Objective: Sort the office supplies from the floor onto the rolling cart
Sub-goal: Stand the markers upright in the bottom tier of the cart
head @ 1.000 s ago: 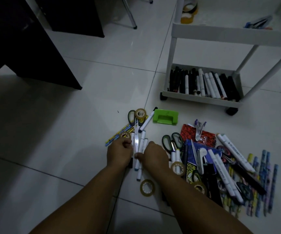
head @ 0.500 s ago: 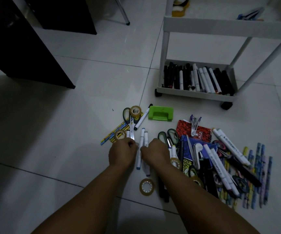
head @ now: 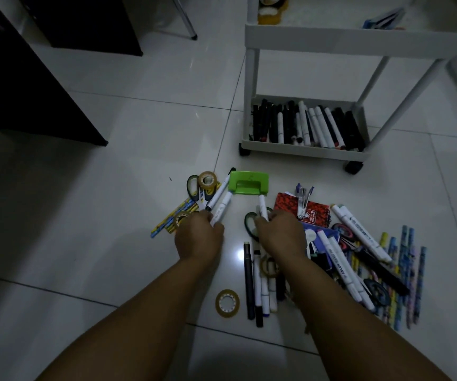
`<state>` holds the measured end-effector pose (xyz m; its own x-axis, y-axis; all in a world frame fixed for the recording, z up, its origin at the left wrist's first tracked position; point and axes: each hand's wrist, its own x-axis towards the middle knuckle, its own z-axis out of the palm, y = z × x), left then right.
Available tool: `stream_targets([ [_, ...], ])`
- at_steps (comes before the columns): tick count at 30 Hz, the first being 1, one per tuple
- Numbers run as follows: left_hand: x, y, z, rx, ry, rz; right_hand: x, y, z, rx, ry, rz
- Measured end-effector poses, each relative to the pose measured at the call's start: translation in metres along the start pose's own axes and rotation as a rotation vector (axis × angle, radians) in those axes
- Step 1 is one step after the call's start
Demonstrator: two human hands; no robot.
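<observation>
Office supplies lie scattered on the white tiled floor in front of me. My left hand (head: pixel 198 237) grips a white marker (head: pixel 222 209) that points up and away. My right hand (head: pixel 279 232) grips another white marker (head: pixel 262 208), held upright above green-handled scissors (head: pixel 249 224). A green hole punch (head: pixel 248 183) sits just beyond both markers. The white rolling cart (head: pixel 304 151) stands at the back right; its bottom tray holds several black and white markers (head: pixel 304 123).
A tape roll (head: pixel 227 303) lies between my forearms, and more markers (head: pixel 260 287) lie under my right wrist. Pencils, notebooks, a stapler (head: pixel 303 200) and scissors pile up to the right. Dark furniture (head: pixel 29 86) stands at the left. Tape rolls (head: pixel 270 8) rest on the cart's upper shelf.
My hands have moved apart, each lifting one white marker off the floor. The spot between them, where the markers lay, now shows bare tile.
</observation>
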<state>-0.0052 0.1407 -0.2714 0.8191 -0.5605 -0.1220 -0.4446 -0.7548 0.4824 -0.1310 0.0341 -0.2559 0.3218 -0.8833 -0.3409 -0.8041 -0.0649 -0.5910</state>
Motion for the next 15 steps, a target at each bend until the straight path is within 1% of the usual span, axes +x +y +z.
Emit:
stream_targets([
  [3, 0.029, 0.007, -0.007, 0.029, 0.015, 0.043, -0.001, 0.011, -0.003, -0.012, 0.038, 0.030],
  [7, 0.056, 0.019, -0.008, 0.080, -0.020, 0.105, 0.000, 0.020, -0.005, -0.002, 0.047, 0.050],
  [11, 0.060, 0.027, 0.002, 0.191, -0.023, 0.137, 0.008, 0.019, -0.009, 0.047, 0.074, 0.052],
  [15, 0.055, 0.030, 0.011, 0.243, -0.006, 0.180, 0.017, 0.018, -0.014, 0.094, 0.101, 0.035],
])
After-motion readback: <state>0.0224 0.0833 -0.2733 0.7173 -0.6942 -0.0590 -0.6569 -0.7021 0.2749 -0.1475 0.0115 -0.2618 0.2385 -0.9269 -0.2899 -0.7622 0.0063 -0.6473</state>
